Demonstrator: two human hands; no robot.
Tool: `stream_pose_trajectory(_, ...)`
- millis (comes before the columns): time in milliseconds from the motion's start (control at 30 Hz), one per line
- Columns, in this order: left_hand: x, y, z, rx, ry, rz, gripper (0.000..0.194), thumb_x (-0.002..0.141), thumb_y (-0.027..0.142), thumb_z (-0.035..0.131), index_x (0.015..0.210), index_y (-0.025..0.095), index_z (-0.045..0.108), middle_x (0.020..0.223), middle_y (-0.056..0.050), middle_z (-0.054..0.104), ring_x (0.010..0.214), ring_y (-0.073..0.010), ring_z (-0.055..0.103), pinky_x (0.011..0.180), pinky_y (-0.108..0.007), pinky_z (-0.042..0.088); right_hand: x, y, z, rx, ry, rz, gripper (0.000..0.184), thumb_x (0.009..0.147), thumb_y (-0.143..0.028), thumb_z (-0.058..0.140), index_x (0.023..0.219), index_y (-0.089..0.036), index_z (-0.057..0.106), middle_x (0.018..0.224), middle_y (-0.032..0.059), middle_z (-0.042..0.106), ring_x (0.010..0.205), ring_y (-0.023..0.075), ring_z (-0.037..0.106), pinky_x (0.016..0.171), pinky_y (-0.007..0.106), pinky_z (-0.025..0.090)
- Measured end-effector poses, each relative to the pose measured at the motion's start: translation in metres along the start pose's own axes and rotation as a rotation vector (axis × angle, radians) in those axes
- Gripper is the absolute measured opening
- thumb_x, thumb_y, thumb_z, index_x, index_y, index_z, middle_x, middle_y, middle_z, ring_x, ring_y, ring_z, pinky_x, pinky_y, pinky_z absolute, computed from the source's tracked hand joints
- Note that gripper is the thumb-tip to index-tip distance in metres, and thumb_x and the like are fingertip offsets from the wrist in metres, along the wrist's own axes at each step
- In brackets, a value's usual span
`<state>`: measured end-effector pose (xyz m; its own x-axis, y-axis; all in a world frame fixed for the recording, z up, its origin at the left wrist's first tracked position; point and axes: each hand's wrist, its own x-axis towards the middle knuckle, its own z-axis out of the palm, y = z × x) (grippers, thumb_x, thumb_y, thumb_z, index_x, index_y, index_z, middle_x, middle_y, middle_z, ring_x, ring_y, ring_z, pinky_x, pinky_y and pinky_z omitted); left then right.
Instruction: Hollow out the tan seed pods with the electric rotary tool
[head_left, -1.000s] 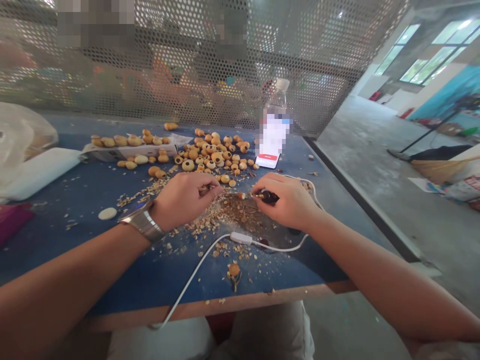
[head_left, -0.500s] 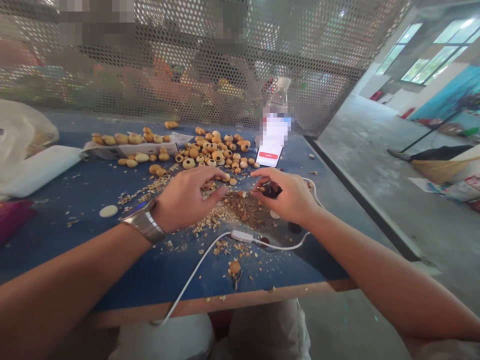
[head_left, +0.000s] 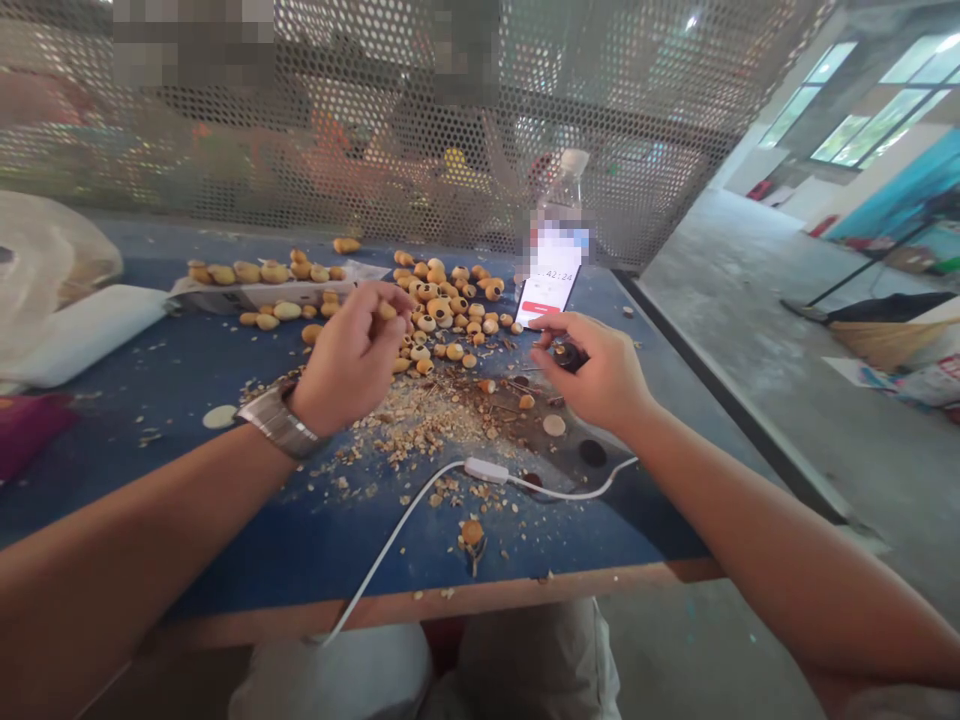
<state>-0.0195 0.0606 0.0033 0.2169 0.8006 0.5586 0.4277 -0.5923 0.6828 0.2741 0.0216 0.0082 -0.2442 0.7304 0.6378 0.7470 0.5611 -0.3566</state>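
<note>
My left hand (head_left: 356,355) is raised over the left side of the pile, its fingers curled and thumb close in. A small gourd (head_left: 386,311) shows between the thumb and fingers, partly hidden. My right hand (head_left: 600,365) is closed around a small black rotary tool (head_left: 568,356), whose body is mostly covered by the fingers. A thin bit seems to point left from it. Between and beyond the hands lies a pile of small tan gourds (head_left: 442,305), many with a dark round hole cut in them.
Seeds and shavings (head_left: 420,425) cover the blue table (head_left: 300,540). A white cable (head_left: 390,545) with an inline switch (head_left: 486,469) crosses in front. A phone (head_left: 551,275) leans on a clear bottle (head_left: 574,170). More gourds sit on a low box (head_left: 262,292). A perforated metal screen (head_left: 360,150) stands behind.
My left hand has drawn back left and its spread fingers have curled in around a small gourd. My right hand with the rotary tool has shifted slightly right and up.
</note>
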Motion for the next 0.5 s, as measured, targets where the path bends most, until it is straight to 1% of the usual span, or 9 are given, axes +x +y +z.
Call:
stream_pose_trajectory(67,0.0,-0.001,-0.002,0.157,-0.106,0.051,0.014,0.094,0.021,0.052,0.101,0.021,0.065,0.087,-0.004,0.065,0.077,-0.0187,0.058,0.076,-0.034,0.046,0.003,0.006,-0.002,-0.024,0.008,-0.004,0.028,0.089,-0.023,0.067,0.116,-0.017,0.074,0.1,0.0066,0.078,0.09,0.0205,0.072,0.085,0.037,0.054)
stream_pose_trajectory(133,-0.002,-0.001,-0.002,0.302,-0.244,0.11,0.018,0.093,0.019,0.049,0.096,0.019,0.067,0.09,-0.005,0.068,0.083,-0.0211,0.062,0.079,-0.035,0.047,0.005,0.01,-0.003,-0.032,-0.003,0.0,0.025,0.089,-0.022,0.066,0.112,-0.018,0.075,0.099,0.0066,0.078,0.09,0.0208,0.072,0.085,0.037,0.054)
stream_pose_trajectory(200,-0.005,-0.001,0.0,0.386,-0.348,0.152,0.02,0.089,0.018,0.049,0.095,0.019,0.068,0.092,-0.006,0.07,0.086,-0.023,0.065,0.081,-0.036,0.048,0.005,0.012,-0.002,-0.025,-0.017,0.023,0.025,0.088,-0.022,0.067,0.111,-0.019,0.075,0.097,0.0057,0.077,0.088,0.0203,0.071,0.083,0.036,0.054)
stream_pose_trajectory(233,-0.007,-0.001,0.001,0.395,-0.382,0.159,0.021,0.087,0.018,0.051,0.096,0.019,0.069,0.092,-0.006,0.07,0.086,-0.0236,0.066,0.081,-0.037,0.049,0.004,0.012,-0.001,-0.017,-0.028,0.036,0.026,0.087,-0.023,0.068,0.113,-0.019,0.075,0.097,0.0052,0.077,0.085,0.0194,0.07,0.081,0.035,0.054)
stream_pose_trajectory(300,-0.009,-0.001,0.003,0.404,-0.421,0.168,0.024,0.086,0.021,0.054,0.102,0.019,0.071,0.095,-0.007,0.07,0.089,-0.0249,0.066,0.083,-0.038,0.05,0.002,0.008,0.001,0.001,-0.067,0.044,0.03,0.087,-0.024,0.07,0.116,-0.021,0.074,0.097,0.0038,0.076,0.078,0.0167,0.067,0.075,0.032,0.053)
stream_pose_trajectory(367,-0.01,-0.001,0.004,0.417,-0.449,0.177,0.025,0.088,0.026,0.055,0.105,0.02,0.072,0.099,-0.008,0.071,0.093,-0.0265,0.067,0.086,-0.039,0.05,0.0,0.002,0.003,0.02,-0.114,0.025,0.032,0.087,-0.024,0.072,0.12,-0.023,0.073,0.098,0.0019,0.076,0.072,0.0138,0.064,0.071,0.03,0.051)
stream_pose_trajectory(433,-0.01,-0.002,0.004,0.427,-0.466,0.181,0.022,0.09,0.029,0.056,0.101,0.02,0.073,0.097,-0.008,0.071,0.093,-0.0269,0.067,0.085,-0.04,0.049,-0.003,-0.004,0.005,0.024,-0.149,-0.004,0.033,0.087,-0.024,0.074,0.12,-0.025,0.072,0.097,0.0005,0.076,0.071,0.0133,0.063,0.07,0.029,0.051)
stream_pose_trajectory(500,-0.008,-0.002,0.004,0.429,-0.465,0.18,0.02,0.09,0.029,0.055,0.091,0.02,0.073,0.092,-0.007,0.071,0.089,-0.0256,0.066,0.083,-0.039,0.048,-0.005,-0.009,0.006,0.034,-0.173,-0.034,0.031,0.088,-0.024,0.074,0.119,-0.024,0.072,0.098,0.0003,0.076,0.073,0.0134,0.064,0.071,0.029,0.051)
